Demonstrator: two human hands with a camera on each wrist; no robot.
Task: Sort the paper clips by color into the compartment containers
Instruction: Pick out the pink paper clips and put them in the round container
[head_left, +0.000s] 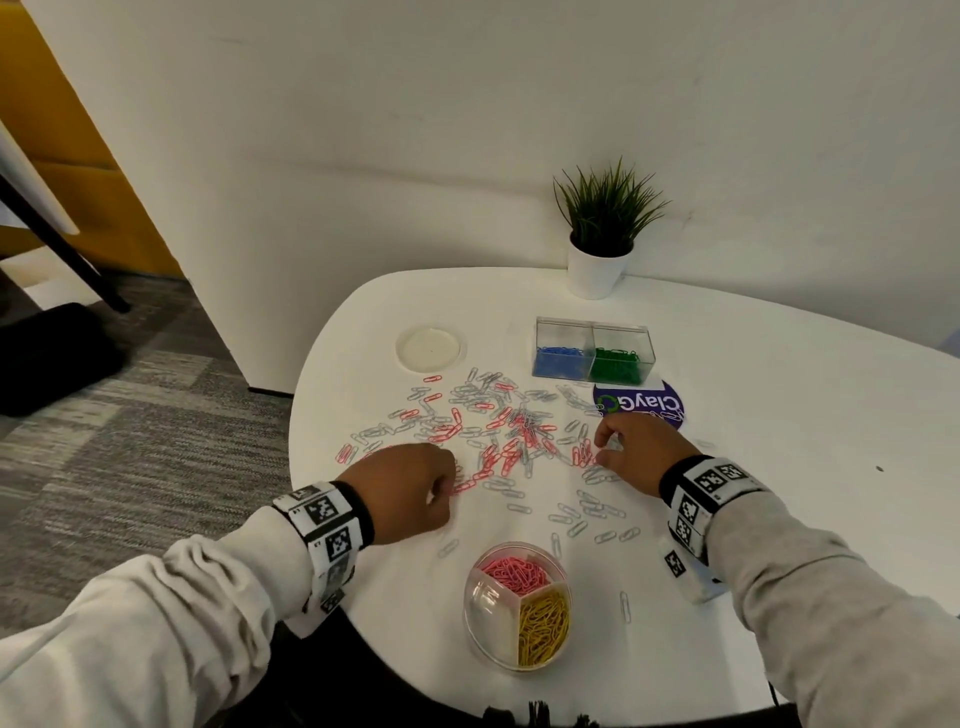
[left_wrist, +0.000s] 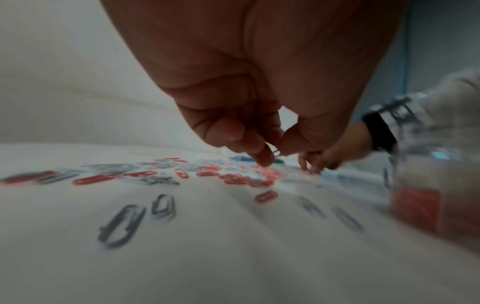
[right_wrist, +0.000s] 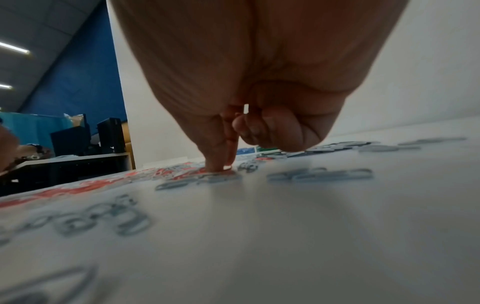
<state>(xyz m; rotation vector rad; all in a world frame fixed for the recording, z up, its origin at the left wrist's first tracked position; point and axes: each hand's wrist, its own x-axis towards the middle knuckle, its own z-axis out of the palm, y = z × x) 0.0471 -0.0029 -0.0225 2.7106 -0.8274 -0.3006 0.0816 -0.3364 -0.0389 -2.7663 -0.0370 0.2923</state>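
Pink and silver paper clips (head_left: 498, 431) lie scattered mid-table. My left hand (head_left: 415, 493) is curled at the pile's near-left edge; in the left wrist view its thumb and forefinger (left_wrist: 275, 156) pinch one clip of unclear colour. My right hand (head_left: 600, 449) is at the pile's right side, two fingertips (right_wrist: 215, 164) meeting on the table at a pink clip, the other fingers curled. A round three-part container (head_left: 470, 613) near me holds pink clips (head_left: 511, 574) and yellow clips (head_left: 543, 626); its third part looks empty. A clear box (head_left: 592, 332) behind the pile holds blue and green clips.
A potted plant (head_left: 597, 244) stands at the back by the wall. A round white lid (head_left: 430, 348) lies back left, a purple sticker (head_left: 660, 405) in front of the clear box. The table's curved edge (head_left: 306, 467) runs just left of my left hand. Stray silver clips (head_left: 597, 512) lie front right.
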